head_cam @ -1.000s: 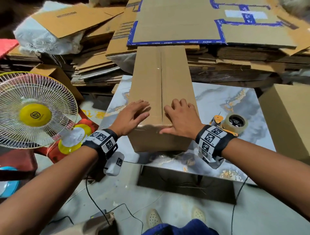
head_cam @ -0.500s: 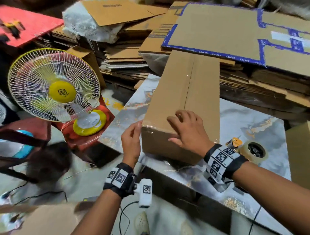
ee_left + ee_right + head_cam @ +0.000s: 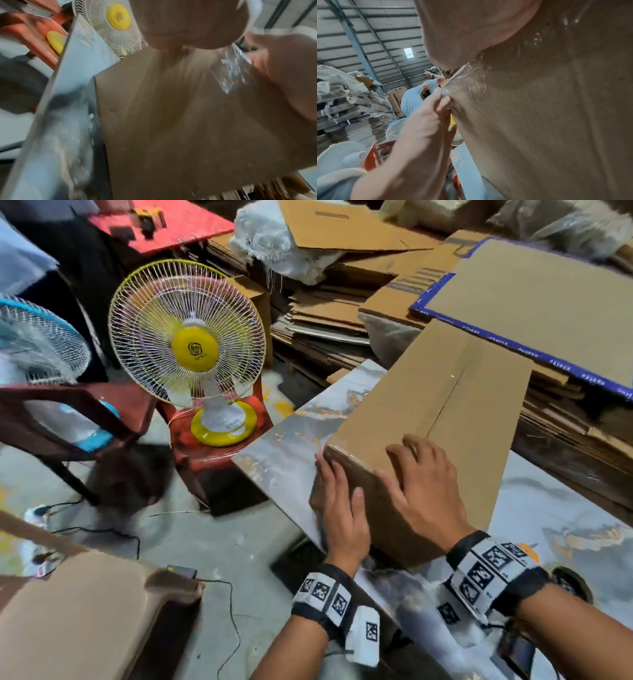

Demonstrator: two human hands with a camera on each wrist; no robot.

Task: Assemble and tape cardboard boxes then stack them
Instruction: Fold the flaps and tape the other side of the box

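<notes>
Since the earlier frame, your left hand (image 3: 344, 510) has left the top of the cardboard box (image 3: 435, 419) and has come down onto its near end face. It now lies flat there, fingers straight and together, the fingertips reaching the upper left corner. Your right hand (image 3: 423, 494) has stayed on the top face near the same edge, fingers spread and nearly straight, the thumb hanging over the edge. So neither grip closes around anything; both hands only press. Your head has also turned to the left, so the yellow fan (image 3: 186, 344) now stands more in the middle of the head view.

The box lies closed on the marble bench (image 3: 284, 453), its long side going away from you, the centre seam on the top running toward the stacks of flat cardboard (image 3: 329, 313). In the wrist views a shiny clear tape (image 3: 462, 81) shows at the corner where the top meets the end face, just beside your left fingertips (image 3: 439, 93).

I judge that the tape strip is already over the seam and you are now rubbing its tail down on the end face. If this is right, this end is almost done. The far end is too far away to tell if it is taped. The tape dispenser (image 3: 570, 585) is only partly visible behind your right wrist.
</notes>
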